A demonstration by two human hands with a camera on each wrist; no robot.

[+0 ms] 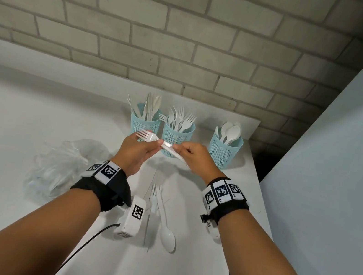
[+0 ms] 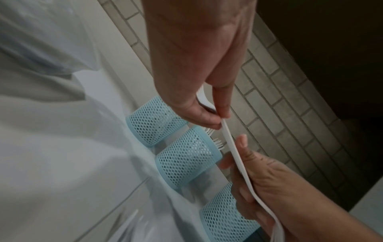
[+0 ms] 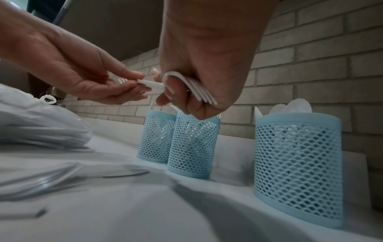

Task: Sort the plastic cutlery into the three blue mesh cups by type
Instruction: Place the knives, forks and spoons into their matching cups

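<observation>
Our left hand (image 1: 133, 151) pinches a white fork (image 1: 146, 135); our right hand (image 1: 198, 159) grips a bundle of handles (image 3: 199, 89).

My right hand (image 3: 199, 65) grips a bundle of white handles (image 3: 199, 88); my left hand (image 3: 87, 73) pinches one handle's end above the mesh cups (image 3: 192, 147).

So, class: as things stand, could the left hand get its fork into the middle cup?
Probably yes. The left hand holds the fork just in front of the middle cup, nothing between them, though the right hand pinches the handle end and forks already crowd the cup.
</observation>
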